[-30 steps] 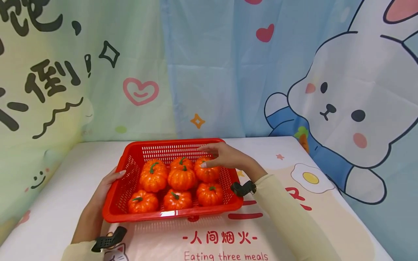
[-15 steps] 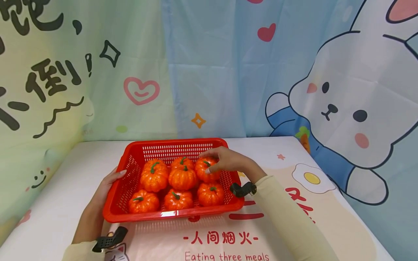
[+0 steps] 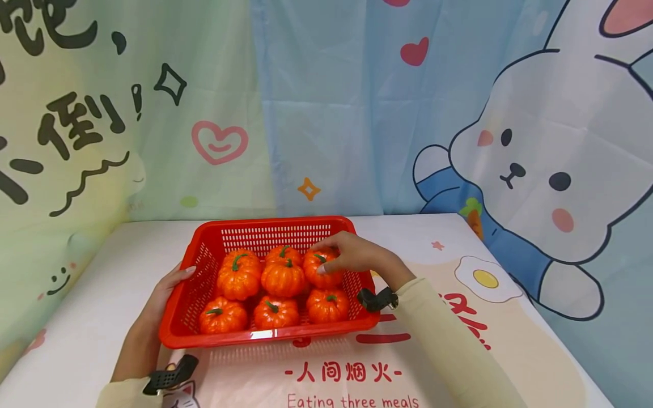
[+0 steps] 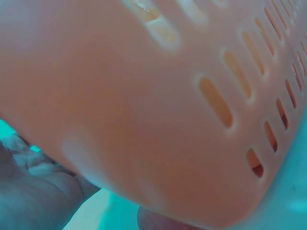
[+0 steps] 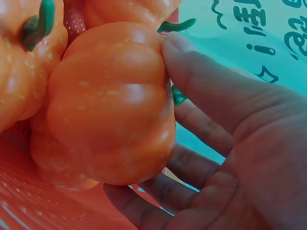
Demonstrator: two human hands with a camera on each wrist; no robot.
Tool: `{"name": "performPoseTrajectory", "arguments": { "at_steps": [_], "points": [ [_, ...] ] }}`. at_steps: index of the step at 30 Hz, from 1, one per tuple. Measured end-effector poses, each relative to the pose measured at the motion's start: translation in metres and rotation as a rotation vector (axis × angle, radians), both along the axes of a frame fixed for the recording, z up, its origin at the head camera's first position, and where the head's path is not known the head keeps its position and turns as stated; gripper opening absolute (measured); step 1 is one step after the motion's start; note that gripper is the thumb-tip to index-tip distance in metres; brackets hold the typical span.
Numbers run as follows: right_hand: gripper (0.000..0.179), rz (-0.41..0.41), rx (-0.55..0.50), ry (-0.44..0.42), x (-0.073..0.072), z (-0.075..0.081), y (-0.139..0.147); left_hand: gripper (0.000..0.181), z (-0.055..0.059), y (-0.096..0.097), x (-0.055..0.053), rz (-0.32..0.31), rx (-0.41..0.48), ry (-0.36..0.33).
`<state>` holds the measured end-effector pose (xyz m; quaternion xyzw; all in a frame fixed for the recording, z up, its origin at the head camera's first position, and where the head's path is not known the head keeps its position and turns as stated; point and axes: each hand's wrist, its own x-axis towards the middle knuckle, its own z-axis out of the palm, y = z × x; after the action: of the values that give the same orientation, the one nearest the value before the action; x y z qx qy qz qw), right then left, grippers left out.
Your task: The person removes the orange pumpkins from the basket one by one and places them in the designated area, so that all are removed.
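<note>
The right hand (image 3: 354, 252) curls round the far-right pumpkin (image 5: 115, 100) inside the red basket (image 3: 255, 335), thumb on one side and fingers on the other, the green stem (image 5: 178, 97) showing between them. The left hand (image 3: 165, 286) grips the basket's left side, thumb over the rim; its other fingers are mostly hidden by the wall.

The likeliest trouble is a slip: the pumpkin's skin looks glossy and rounded, so it could roll out of the fingers once it took weight. Its neighbours are a second hazard — the middle pumpkin (image 3: 283, 279) sits right beside it, and a partly hidden pumpkin (image 5: 64, 165) shows behind it in the right wrist view, so a sideways pull might knock the pile loose. The front-right pumpkin (image 3: 328, 306) lies close too and could be nudged.

The right wrist hangs near the basket's right rim; a low path might snag there and drag the basket across the surface (image 3: 138, 249) — more so if the left hand's hold is light, which cannot be judged here. Whether the base lies flat is also unclear, so tipping cannot be ruled out.
</note>
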<state>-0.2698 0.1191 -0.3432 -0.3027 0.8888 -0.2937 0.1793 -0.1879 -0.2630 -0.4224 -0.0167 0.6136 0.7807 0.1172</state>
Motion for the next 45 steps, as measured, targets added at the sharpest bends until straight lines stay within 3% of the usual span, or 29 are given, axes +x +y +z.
{"name": "performPoseTrajectory", "arguments": {
  "at_steps": [17, 22, 27, 36, 45],
  "points": [
    [0.051, -0.025, 0.019, -0.025, 0.004, 0.005, 0.002, 0.052, -0.001, -0.001, 0.000, 0.004, -0.014, -0.014],
    [0.050, -0.025, 0.029, 0.018, 0.005, 0.006, 0.004, 0.049, -0.003, -0.001, -0.001, -0.020, 0.005, 0.013],
    [0.049, -0.031, -0.013, 0.051, 0.004, 0.006, 0.007, 0.048, -0.001, -0.002, -0.001, -0.041, 0.014, 0.040],
    [0.047, 0.004, -0.082, 0.104, 0.003, 0.007, 0.010, 0.045, -0.002, -0.001, 0.000, -0.016, -0.005, 0.036],
    [0.046, -0.061, -0.177, 0.140, 0.003, 0.008, 0.018, 0.048, -0.002, -0.001, 0.000, -0.017, -0.003, 0.032]
  ]
}}
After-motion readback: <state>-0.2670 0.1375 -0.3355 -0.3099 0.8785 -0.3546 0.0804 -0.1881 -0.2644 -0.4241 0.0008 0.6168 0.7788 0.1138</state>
